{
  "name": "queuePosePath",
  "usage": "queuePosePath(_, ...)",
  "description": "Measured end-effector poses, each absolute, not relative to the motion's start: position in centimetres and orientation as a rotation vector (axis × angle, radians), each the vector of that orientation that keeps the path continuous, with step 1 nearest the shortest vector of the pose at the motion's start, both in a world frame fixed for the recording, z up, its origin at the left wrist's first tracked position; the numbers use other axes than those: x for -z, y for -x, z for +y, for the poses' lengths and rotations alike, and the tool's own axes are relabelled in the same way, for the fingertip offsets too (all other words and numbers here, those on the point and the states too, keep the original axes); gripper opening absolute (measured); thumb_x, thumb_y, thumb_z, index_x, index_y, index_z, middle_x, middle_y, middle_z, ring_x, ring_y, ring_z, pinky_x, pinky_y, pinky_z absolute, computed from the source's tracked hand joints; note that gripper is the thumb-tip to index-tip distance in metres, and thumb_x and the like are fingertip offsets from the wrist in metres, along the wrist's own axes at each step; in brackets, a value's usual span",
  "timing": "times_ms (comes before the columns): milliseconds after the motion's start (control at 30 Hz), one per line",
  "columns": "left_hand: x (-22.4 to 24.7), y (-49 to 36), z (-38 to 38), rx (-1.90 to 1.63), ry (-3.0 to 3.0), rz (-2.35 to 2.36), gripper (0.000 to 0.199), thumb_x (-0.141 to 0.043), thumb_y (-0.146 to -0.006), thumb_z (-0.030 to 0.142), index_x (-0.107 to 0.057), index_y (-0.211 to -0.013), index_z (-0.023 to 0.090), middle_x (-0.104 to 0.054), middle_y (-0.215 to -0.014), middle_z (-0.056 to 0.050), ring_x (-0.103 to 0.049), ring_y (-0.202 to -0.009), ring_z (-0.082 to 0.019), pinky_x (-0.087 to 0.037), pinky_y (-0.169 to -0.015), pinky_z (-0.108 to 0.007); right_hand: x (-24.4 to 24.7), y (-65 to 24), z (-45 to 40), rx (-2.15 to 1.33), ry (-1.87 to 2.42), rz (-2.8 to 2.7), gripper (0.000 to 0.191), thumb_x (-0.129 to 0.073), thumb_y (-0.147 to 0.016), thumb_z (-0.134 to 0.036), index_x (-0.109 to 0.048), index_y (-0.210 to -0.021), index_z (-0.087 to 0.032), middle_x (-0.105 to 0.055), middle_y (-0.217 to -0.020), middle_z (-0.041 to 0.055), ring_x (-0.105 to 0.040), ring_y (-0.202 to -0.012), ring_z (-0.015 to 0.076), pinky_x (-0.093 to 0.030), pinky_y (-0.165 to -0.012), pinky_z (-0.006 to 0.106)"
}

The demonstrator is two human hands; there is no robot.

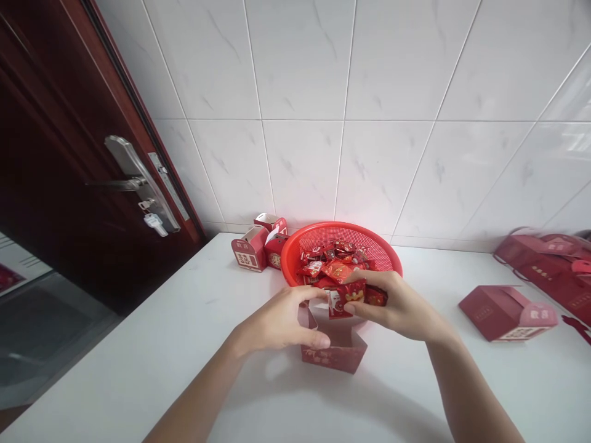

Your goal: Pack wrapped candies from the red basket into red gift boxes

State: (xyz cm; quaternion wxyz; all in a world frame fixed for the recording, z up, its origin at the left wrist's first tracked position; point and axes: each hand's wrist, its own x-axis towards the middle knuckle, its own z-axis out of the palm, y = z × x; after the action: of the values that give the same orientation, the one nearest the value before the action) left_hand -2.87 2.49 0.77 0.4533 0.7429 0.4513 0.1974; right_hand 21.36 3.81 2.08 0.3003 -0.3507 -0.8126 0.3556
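Shiny red-and-gold foil packet: pinched between the thumb and fingers of your right hand, above the open top of the red cardboard box on the glossy white counter. A second, darker red packet shows beneath the same hand; cannot tell whether you grip it too.

Your left hand is open, thumb and fingers spread around the box's left side, thumb at its near rim. Cannot tell whether the thumb presses there.

Just behind: round red plastic mesh basket, holding a heap of small red wrapped sweets. To its left, near the tiled wall, a cluster of small red cardboard boxes. Well apart, on your right, a red gable-shaped carton.
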Motion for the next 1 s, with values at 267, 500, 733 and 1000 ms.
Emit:
queuePosePath(267, -0.7, 3.1, 2.6, -0.443, -1.846, 1.152, 0.079, -0.09, -0.063, 0.037, -0.065, -0.136, 0.023, -0.064, -0.142, -0.009, -0.056, -0.132, -0.034, -0.046, -0.109, -0.04, -1.9, -21.3, 3.5, -0.929, 0.938, -2.195, 0.014, -0.066, -0.09, -0.024, -0.071, -0.102, -0.021, -0.072, -0.085, 0.0013, -0.062, -0.072, 0.0155, -0.046, -0.062, 0.026)
queuePosePath(500, -0.6, 3.3, 2.4, -0.425, -1.845, 1.192, 0.079, -0.09, -0.064, 0.039, -0.064, -0.138, 0.027, -0.062, -0.144, -0.008, -0.053, -0.136, -0.036, -0.045, -0.111, -0.044, -2.4, -21.5, 3.4, -1.099, 0.852, -2.03, 0.007, -0.064, -0.088, -0.018, -0.066, -0.095, -0.02, -0.066, -0.086, 0.0009, -0.057, -0.071, 0.0141, -0.046, -0.062, 0.025)
queuePosePath(733, -1.1, 3.1, 2.2, -0.412, -1.884, 1.128, 0.078, -0.088, -0.066, 0.032, -0.063, -0.14, 0.029, -0.062, -0.145, -0.007, -0.057, -0.13, -0.034, -0.046, -0.11, -0.044, -2.5, -21.3, 2.9, -1.051, 0.909, -2.175, 0.024, -0.07, -0.082, -0.014, -0.065, -0.104, -0.022, -0.063, -0.085, -0.0021, -0.053, -0.069, 0.0124, -0.043, -0.06, 0.023)
queuePosePath(1000, -1.1, 3.0, 2.1, -0.462, -1.941, 1.103, 0.079, -0.091, -0.064, 0.035, -0.064, -0.139, 0.031, -0.067, -0.138, -0.004, -0.059, -0.128, -0.033, -0.048, -0.105, -0.039, -2.3, -20.1, 2.3, -0.948, 0.981, -2.388, 0.037, -0.072, -0.08, -0.01, -0.07, -0.115, -0.023, -0.069, -0.084, -0.0014, -0.052, -0.062, 0.0111, -0.04, -0.056, 0.023)
